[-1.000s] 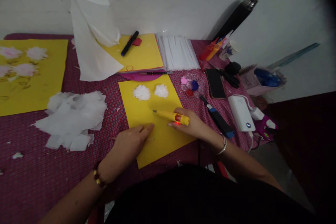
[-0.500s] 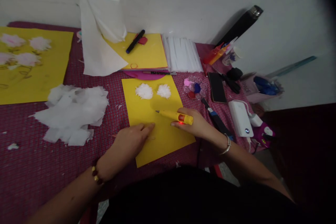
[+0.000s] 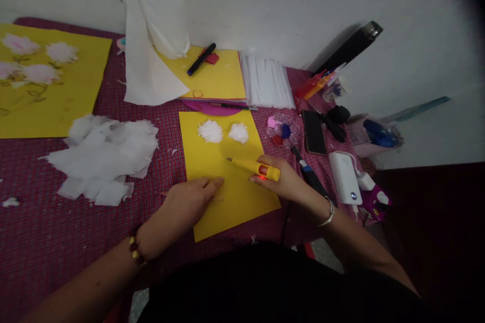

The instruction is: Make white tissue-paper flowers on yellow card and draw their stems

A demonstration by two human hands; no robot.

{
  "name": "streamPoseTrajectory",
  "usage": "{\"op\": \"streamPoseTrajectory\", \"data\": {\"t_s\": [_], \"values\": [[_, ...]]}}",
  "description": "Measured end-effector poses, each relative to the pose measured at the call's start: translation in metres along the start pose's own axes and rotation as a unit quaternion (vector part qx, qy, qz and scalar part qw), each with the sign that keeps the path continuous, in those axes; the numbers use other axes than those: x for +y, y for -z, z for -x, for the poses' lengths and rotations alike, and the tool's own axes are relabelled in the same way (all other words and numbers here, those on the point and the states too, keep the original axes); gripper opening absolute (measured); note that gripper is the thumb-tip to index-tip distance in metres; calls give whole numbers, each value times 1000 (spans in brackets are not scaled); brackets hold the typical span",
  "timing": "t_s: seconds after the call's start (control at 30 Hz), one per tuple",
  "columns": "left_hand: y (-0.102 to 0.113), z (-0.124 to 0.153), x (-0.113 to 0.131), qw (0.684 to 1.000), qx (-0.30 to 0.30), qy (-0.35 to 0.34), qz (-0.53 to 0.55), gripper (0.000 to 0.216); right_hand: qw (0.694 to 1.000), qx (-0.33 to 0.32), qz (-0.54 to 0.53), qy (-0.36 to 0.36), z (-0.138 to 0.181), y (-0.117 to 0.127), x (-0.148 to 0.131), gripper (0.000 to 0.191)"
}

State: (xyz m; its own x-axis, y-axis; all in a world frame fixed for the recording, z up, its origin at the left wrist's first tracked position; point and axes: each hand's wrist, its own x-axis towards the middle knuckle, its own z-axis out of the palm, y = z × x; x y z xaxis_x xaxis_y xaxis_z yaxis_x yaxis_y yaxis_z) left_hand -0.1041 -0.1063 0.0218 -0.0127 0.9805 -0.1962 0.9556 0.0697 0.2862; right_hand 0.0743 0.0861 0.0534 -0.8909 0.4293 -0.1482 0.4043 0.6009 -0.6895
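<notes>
Pointing leftward at frame centre, the yellow pen (image 3: 248, 165) was pinched by the right hand (image 3: 284, 181) over the yellow sheet (image 3: 235, 212), overlapped by the left hand (image 3: 189, 202), whose grip was unclear.

1. The picture's left edge crops the flowered yellow sheet (image 3: 78, 96).
2. The left hand (image 3: 187, 204) covers part of the nearer yellow sheet (image 3: 242, 204).
3. The display on the white power bank (image 3: 342, 174) is too small to read.
</notes>
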Motion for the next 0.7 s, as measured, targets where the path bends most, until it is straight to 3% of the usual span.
{"op": "streamPoseTrajectory", "data": {"t_s": [0.3,0.47,0.7], "values": [[1,-1,1,1000,-5,3,-6,41,999,20,33,-19,4,-3,3,32],[0,-1,0,1000,-4,7,-4,42,999,33,-10,-14,2,-3,1,26],[0,-1,1,1000,-11,11,7,42,999,-1,-42,-15,3,-3,4,23]]}}
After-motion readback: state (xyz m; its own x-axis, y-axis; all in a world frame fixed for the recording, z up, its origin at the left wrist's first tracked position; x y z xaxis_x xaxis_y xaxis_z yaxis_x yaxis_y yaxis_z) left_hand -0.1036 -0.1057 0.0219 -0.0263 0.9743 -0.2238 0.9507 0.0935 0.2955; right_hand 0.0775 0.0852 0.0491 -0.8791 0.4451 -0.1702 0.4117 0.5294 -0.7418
